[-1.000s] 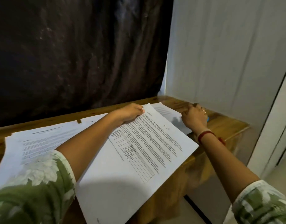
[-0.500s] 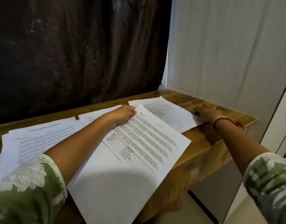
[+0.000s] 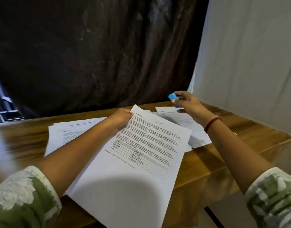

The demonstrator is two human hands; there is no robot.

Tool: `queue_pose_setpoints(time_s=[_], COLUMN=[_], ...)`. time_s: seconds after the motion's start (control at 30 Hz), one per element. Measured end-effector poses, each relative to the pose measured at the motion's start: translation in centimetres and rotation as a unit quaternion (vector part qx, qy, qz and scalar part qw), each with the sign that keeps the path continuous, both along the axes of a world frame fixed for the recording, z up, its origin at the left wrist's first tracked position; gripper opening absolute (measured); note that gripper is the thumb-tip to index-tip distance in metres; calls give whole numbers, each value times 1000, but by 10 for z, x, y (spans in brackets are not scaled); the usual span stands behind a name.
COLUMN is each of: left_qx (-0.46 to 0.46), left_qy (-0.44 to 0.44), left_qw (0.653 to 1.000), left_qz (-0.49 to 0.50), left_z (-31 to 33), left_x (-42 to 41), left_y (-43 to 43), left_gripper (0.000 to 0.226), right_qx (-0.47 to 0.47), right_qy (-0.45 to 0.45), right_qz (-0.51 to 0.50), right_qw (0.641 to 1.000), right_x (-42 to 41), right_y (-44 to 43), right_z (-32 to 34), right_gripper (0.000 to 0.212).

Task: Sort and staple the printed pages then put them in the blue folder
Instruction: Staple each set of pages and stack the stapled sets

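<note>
Wooden table (image 3: 226,163) ran from left to right, brown with visible grain, and its near edge caught light on the right side. A dark brown curtain (image 3: 100,55) hung behind the far edge, creased in vertical folds and covering most of the background. A white wall (image 3: 249,63) stood on the right, meeting the curtain at a vertical line and reaching down to the table's far right corner. At far left, past the curtain's edge, a pale gap showed dark horizontal bars (image 3: 5,112), too blurred to identify. Below the table's near right side sat a light surface with a dark diagonal strip (image 3: 213,218).
</note>
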State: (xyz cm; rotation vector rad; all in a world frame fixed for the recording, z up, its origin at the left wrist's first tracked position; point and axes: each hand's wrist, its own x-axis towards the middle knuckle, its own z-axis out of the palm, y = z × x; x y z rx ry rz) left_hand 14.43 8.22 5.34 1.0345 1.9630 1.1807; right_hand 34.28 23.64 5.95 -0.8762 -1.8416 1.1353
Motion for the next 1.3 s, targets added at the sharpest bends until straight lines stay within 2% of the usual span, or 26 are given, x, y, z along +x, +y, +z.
queue_pose_setpoints(time_s=[0.27, 0.53, 0.67, 0.77, 0.9, 0.97, 1.03, 1.13, 1.23, 1.3], left_qx=[5, 4, -20, -40, -6, -2, 5, 14, 24, 16], left_qy=[29, 60, 31, 19, 5, 6, 7, 11, 20, 30], left_qw=[995, 989, 990, 995, 997, 998, 999, 999, 999, 998], left_qz=[98, 137, 133, 93, 74, 68, 51, 43, 43, 48], left_z=[-17, -34, -44, -48, -50, -53, -57, -61, -62, -62], left_x=[-76, -123, -130, -133, -137, -136, -137, -136, -135, -134], left_y=[-76, -134, -144, -146, -145, -146, -146, -146, -146, -146], left_gripper=[25, 32, 35, 32, 29, 25, 31, 34, 35, 36], right_qx=[-36, -145, -183, -260, -347, -346, -330, -278, -234, -220], right_qy=[15, 10, 6, 41, 124, 120, 107, 65, 22, -7], right_qz=[152, 257, 248, 228, 222, 231, 239, 236, 235, 252], right_qw=[988, 955, 951, 937, 903, 902, 907, 929, 943, 943], right_x=[-118, -210, -243, -258, -264, -263, -261, -258, -257, -256], right_y=[-71, -137, -150, -153, -150, -148, -147, -148, -150, -150], right_z=[-4, -20, -23, -30, -43, -47, -48, -49, -51, -51], right_gripper=[40, 32, 30, 23, 36, 35, 30, 26, 5, 8])
